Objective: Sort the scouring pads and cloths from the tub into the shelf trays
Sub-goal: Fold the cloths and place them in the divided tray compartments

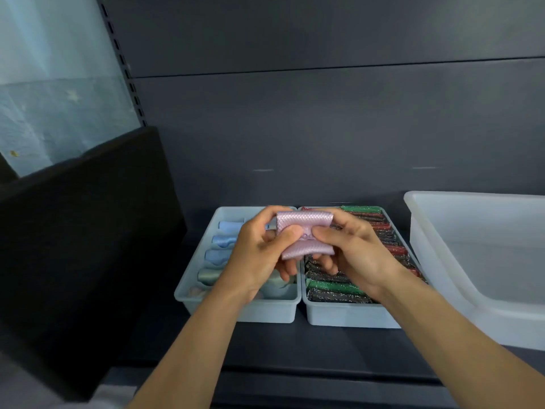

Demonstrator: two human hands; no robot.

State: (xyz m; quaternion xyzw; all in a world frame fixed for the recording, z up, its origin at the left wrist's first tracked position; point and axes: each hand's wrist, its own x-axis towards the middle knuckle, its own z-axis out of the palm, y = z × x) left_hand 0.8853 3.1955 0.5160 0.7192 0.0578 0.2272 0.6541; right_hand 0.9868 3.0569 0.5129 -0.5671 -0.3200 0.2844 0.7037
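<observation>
Thumbs pinched the middle of a pink cloth (pixel 305 235), held tight by the left hand (pixel 259 255) and right hand (pixel 354 249) above both trays. Left tray (pixel 236 312) had rolled cloths — right tray (pixel 339 318) looked full of scouring pads (pixel 333 286). The tub (pixel 436 231) showed nothing inside, so this seemed the last piece. Nothing blocked the way.

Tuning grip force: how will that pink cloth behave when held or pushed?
Probably floppy: the pink cloth buckles where both thumbs pinch its middle. Likely light, since the left hand and right hand hold it by fingertips. Its woven texture suggests little slipping.
</observation>
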